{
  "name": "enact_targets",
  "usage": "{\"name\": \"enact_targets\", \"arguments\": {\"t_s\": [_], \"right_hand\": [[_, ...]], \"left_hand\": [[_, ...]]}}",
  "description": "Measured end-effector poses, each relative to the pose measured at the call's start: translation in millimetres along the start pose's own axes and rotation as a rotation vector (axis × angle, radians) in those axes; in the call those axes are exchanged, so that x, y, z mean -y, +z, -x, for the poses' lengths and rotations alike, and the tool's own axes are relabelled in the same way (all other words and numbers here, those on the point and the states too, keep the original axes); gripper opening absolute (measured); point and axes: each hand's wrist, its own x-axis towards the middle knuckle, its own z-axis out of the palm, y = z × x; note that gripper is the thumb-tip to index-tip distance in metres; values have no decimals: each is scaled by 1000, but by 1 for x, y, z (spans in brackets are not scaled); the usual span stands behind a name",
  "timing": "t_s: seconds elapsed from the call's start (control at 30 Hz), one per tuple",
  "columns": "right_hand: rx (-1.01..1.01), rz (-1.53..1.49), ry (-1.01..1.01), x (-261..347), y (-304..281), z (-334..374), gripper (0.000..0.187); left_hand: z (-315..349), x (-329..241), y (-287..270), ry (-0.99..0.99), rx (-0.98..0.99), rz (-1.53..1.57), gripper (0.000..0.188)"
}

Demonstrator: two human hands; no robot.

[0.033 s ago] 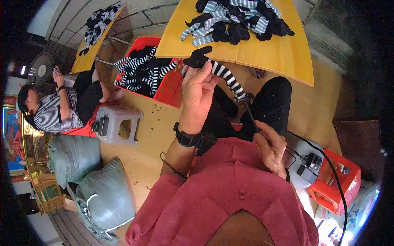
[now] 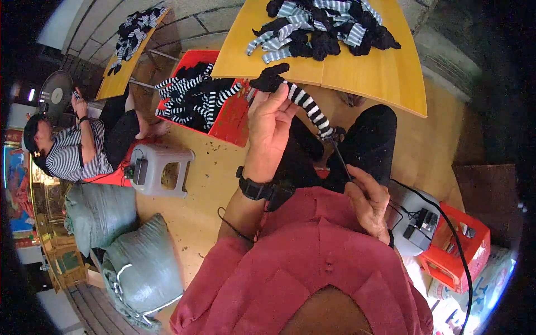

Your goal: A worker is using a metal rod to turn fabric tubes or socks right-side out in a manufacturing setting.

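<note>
My left hand (image 2: 269, 125) is raised in front of me, thumb and fingers pinched on a glove-like knit piece (image 2: 311, 106). Its black end bunches above the fingers, while a black-and-white striped tube curves down to the right. From my right hand (image 2: 368, 201), a thin dark rod (image 2: 341, 158) reaches up to the tube's lower end. Thumb and fingertips close on this rod near my chest. Whether its tip sits inside the knit or only touches it, I cannot tell.
Grey-striped and black knits (image 2: 324, 33) lie heaped on the yellow table (image 2: 374, 84). Left of it, a red bin (image 2: 223, 125) holds similar striped pieces. Another person (image 2: 78, 148) sits at far left, near a grey stool (image 2: 162, 170) and stuffed sacks (image 2: 145, 268). A cable (image 2: 455, 234) hangs at right.
The lower end of the striped tube and the rod's tip have shifted very slightly left and down. Both hands keep their places and grips.
</note>
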Motion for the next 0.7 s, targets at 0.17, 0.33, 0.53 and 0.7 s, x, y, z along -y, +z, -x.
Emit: {"name": "enact_targets", "arguments": {"t_s": [0.17, 0.33, 0.53, 0.7], "right_hand": [[86, 38, -109, 1, -1, -7, 35], [144, 113, -116, 5, -6, -12, 34], [251, 166, -42, 15, -21, -7, 33], [295, 198, 6, 12, -36, 4, 33]], "left_hand": [[4, 6, 11, -61, 134, -48, 16], [0, 1, 12, -49, 64, -124, 16], [-9, -3, 9, -41, 62, -117, 17], [-15, -11, 4, 0, 41, -105, 15]]}}
